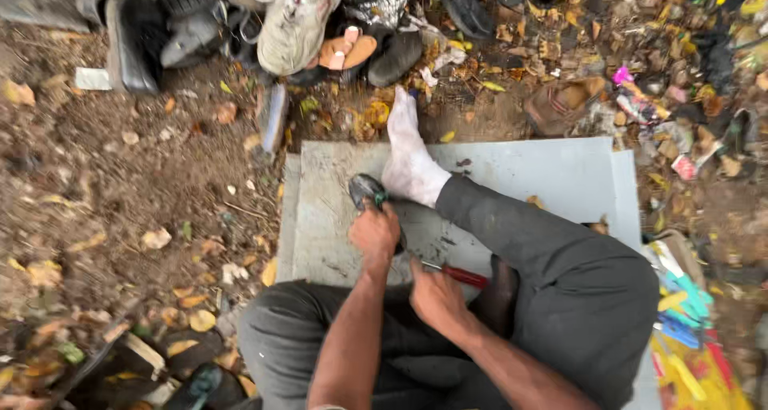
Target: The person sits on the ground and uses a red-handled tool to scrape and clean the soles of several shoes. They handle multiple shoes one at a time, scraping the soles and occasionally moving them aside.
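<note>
A grey board (pixel 520 174) is laid on the ground, and it serves as the landmark. Near the middle of the board, a dark shoe (pixel 366 190) is pressed down by the left hand (pixel 374 232), which is closed on it. Just beside the shoe, a bare foot (pixel 410 162) is rested on the board. Toward the near edge of the board, the right hand (pixel 436 298) is closed on a tool with a red handle (pixel 464 276). The two hands are kept near each other but apart. Beyond the far edge of the board, a heap of old shoes (pixel 296 22) is seen.
</note>
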